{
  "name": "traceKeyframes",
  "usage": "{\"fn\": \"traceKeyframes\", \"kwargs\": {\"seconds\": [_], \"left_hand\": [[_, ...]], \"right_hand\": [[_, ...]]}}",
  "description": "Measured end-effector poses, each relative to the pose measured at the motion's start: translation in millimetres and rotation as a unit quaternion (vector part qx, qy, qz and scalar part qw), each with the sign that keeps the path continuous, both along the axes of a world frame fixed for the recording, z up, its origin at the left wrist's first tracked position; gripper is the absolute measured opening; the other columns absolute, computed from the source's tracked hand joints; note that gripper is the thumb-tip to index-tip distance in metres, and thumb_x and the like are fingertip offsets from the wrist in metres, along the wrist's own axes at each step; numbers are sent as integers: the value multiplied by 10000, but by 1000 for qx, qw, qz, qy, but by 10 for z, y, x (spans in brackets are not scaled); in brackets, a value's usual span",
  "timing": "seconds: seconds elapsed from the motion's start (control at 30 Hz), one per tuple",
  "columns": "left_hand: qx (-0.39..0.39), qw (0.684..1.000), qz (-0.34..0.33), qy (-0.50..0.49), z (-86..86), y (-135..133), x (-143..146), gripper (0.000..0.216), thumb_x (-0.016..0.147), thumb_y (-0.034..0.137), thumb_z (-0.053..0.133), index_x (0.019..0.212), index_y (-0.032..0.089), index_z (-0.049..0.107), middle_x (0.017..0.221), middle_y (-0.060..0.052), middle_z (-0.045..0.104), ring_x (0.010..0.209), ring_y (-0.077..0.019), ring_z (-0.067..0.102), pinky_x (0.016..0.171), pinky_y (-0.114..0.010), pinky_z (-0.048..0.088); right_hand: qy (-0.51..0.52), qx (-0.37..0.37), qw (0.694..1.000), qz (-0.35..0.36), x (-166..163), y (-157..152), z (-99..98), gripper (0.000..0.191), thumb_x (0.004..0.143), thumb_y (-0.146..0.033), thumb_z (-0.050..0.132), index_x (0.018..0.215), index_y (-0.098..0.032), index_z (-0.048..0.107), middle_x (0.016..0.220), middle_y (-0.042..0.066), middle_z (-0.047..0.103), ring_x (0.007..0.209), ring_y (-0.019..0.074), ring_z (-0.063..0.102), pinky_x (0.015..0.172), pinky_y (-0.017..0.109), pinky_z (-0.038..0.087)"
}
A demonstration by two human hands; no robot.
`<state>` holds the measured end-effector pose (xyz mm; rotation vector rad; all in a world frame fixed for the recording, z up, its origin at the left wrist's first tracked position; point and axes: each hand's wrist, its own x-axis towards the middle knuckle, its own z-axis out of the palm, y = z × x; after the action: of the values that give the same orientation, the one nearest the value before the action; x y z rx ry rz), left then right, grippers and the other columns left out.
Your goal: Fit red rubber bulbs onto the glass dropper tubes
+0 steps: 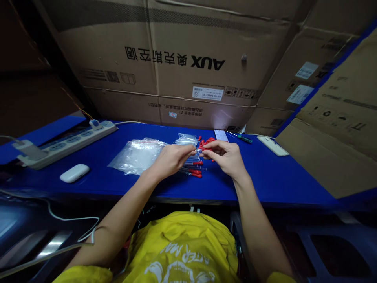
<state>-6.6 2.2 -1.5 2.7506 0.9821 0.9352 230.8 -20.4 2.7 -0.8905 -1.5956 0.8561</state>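
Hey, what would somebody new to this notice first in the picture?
Probably the yellow shirt, low in the middle. Next, bright red bulbs and clear tubes around the left hand and right hand, on the blue table. Behind stands a big cardboard sheet with upside-down AUX lettering.
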Motion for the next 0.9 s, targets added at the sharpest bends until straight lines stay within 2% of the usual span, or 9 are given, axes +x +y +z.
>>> {"fn": "traceKeyframes", "kwargs": {"seconds": [0.13,0.2,0.37,0.57,0.73,0.9], "left_hand": [[-2,1000,2,11,9,7,-22,373,1150,413,425,1053,217,726,789,-29,730,661,-160,635,630,-275,338],[-10,1000,3,10,19,5,-27,369,1150,413,427,1075,217,731,798,-30,738,655,-160,635,629,-274,339],[-26,1000,-9,-3,30,4,-25,351,1148,397,445,1100,210,738,821,-29,752,648,-150,626,641,-265,347],[-13,1000,-16,-12,9,19,-25,353,1148,396,452,1087,202,741,797,-24,733,639,-143,611,637,-261,339],[-12,1000,-21,-14,11,18,-19,353,1148,388,451,1036,202,729,746,-7,691,600,-132,566,616,-256,319],[-6,999,-29,-24,14,14,-13,352,1151,378,451,1005,195,714,709,6,653,572,-120,537,599,-256,310]], "right_hand": [[-59,22,998,0,93,1,30,295,830,-434,915,1033,-240,826,973,52,844,868,240,823,846,414,703],[-54,14,998,5,159,2,42,339,808,-415,935,1079,-246,821,1007,53,846,889,242,821,838,407,702],[-11,-12,1000,8,245,0,48,234,849,-400,898,1000,-238,821,937,48,846,803,234,826,756,386,707],[-30,5,999,15,199,1,39,235,878,-418,869,941,-204,795,856,46,827,762,218,821,756,358,695],[-16,-1,1000,14,189,6,36,204,874,-384,872,954,-205,813,837,45,832,729,212,820,692,335,683],[-15,2,1000,8,166,-17,60,246,848,-423,885,912,-196,818,795,49,824,701,220,813,689,365,701]]}}
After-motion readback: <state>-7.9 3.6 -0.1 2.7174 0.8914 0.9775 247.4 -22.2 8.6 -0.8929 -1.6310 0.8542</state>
